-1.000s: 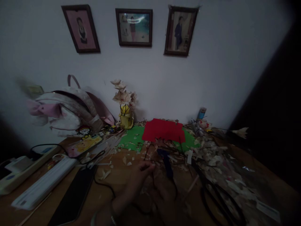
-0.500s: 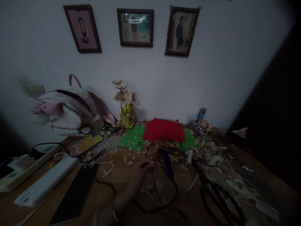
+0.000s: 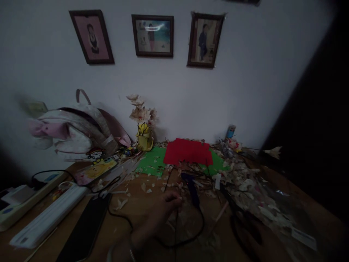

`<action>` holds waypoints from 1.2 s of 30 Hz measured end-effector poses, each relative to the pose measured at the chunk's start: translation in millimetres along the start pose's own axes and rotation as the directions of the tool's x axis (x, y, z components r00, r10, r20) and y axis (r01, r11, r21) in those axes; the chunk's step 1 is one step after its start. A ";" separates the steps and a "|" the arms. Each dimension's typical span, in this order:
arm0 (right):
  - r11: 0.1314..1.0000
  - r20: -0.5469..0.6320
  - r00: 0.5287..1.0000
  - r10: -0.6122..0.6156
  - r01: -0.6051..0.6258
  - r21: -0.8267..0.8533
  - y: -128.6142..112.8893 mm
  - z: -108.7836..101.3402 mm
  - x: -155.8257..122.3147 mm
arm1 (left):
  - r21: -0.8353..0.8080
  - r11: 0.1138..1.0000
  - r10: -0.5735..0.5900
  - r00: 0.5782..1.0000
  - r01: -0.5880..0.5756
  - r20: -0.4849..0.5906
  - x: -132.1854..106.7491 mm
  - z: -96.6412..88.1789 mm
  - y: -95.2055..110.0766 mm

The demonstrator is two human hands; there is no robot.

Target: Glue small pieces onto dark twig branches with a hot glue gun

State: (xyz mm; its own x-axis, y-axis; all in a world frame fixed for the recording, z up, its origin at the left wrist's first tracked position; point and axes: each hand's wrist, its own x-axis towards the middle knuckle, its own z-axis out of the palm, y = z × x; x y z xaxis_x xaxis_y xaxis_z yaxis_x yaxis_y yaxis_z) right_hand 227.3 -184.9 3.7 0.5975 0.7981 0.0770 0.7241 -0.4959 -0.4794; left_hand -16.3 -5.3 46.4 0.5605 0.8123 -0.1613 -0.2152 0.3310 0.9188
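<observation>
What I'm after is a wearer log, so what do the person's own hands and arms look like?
Both hands are bare, no gloves. The left hand has a bare forearm with no sleeve in view and a thin pale bracelet at the wrist. The right hand is too dark to show rings or a sleeve.

Left hand (image 3: 163, 211): forearm cut off by the bottom edge. Grip of the fingers (image 3: 174, 199) on the thin dark strand (image 3: 176, 225) is too dim to confirm. Right hand (image 3: 253, 238), near the tabletop's front right corner: dark, blurred, outline indistinct. Power strip (image 3: 27, 198): cut off at the left edge.
</observation>
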 end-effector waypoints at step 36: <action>0.955 -0.023 1.000 -0.004 0.011 0.296 -136.6 37.4 64.0 | 0.073 0.997 0.041 0.991 -0.031 -0.129 23.1 -19.3 -11.1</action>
State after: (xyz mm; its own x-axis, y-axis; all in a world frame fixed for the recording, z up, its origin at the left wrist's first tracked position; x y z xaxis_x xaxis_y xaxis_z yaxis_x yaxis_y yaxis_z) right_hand 153.8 -53.3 41.4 0.6022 0.7921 0.0994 0.5962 -0.3634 -0.7158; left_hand -16.5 19.1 25.5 0.4433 0.8803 -0.1689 -0.1735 0.2691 0.9474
